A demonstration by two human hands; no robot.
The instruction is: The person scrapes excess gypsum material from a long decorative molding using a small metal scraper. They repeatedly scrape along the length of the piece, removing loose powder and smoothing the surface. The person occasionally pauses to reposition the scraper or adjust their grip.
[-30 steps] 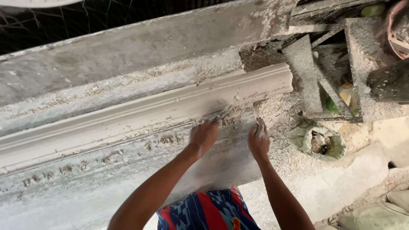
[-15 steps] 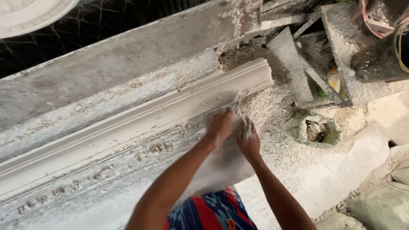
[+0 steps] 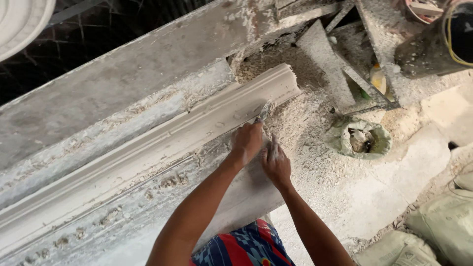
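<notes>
Plaster cornice moulding (image 3: 148, 148) lies diagonally across the dusty tabletop (image 3: 113, 98), its cut end up and right of both hands. Left hand (image 3: 246, 142) is clenched around a small scraper blade (image 3: 264, 111), tip touching the moulding's profile just above the knuckles. Right hand (image 3: 277, 165) sits just beside the left one, fingers closed on something thin; can't tell what it is. Plaster shavings (image 3: 295, 133) are piled right of the hands.

Judgement on doing the scraping well:
- keep the blade at a shallow angle and follow the groove line, not across it
- light passes; wet plaster gouges easily
- brace the right hand on the flat flange below the profile for steadiness
- keep crumbs off the profile so the blade doesn't drag them
</notes>
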